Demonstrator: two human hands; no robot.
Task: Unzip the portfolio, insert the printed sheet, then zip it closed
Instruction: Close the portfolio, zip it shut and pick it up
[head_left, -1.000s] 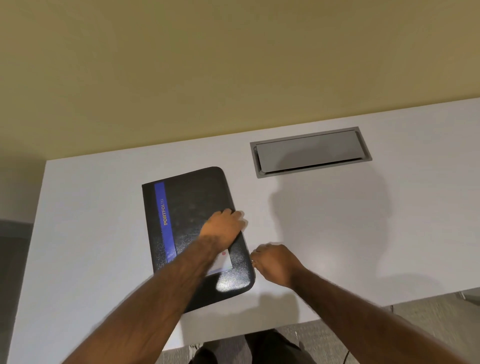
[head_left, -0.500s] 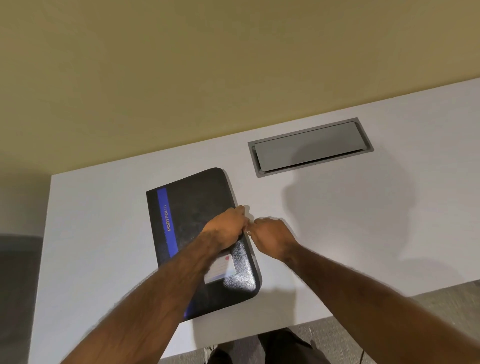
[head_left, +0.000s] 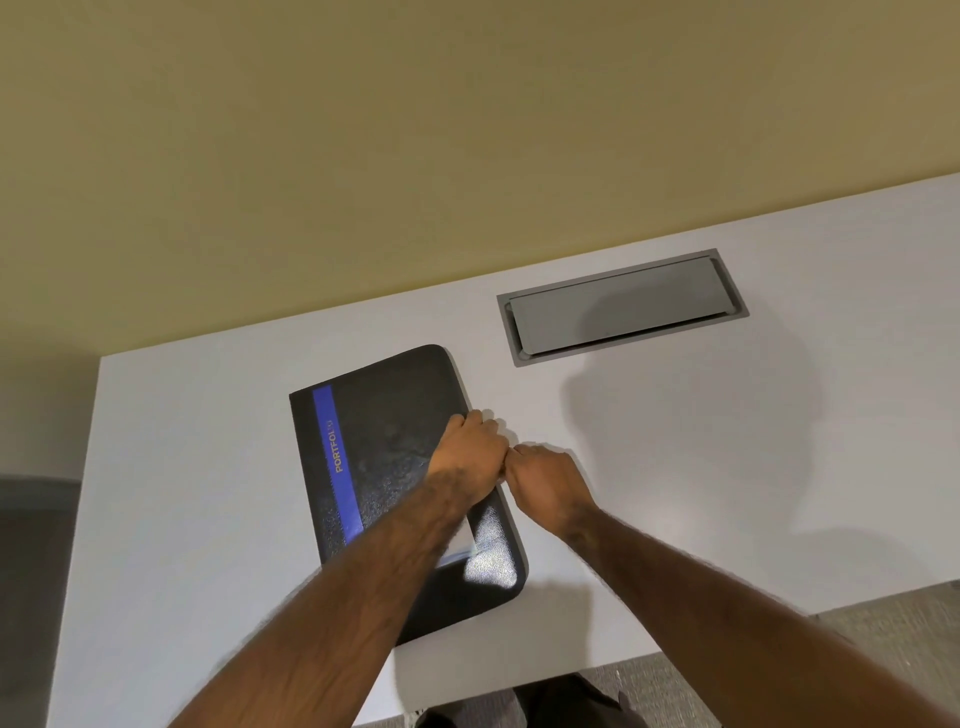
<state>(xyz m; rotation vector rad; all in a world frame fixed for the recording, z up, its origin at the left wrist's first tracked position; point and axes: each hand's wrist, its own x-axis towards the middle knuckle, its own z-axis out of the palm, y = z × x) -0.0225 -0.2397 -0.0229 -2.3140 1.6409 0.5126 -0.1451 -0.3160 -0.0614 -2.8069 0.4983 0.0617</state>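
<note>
A black portfolio (head_left: 384, 441) with a blue stripe reading "PORTFOLIO" lies closed on the white table (head_left: 182, 493). My left hand (head_left: 467, 452) presses on its right side, fingers curled over the right edge. My right hand (head_left: 545, 483) sits just beside it at that same edge, thumb and fingers pinched together where the zipper runs; the zipper pull itself is hidden by the fingers. A small white label (head_left: 464, 546) shows on the cover beside my left forearm. No loose printed sheet is in view.
A grey cable hatch (head_left: 618, 306) is set flush into the table behind and to the right of the portfolio. A beige wall (head_left: 415, 130) rises behind the table. Grey carpet (head_left: 883, 623) shows past the near edge.
My right hand has travelled up along the portfolio's right edge from the near corner to its middle. My left hand has slid slightly further up that edge.
</note>
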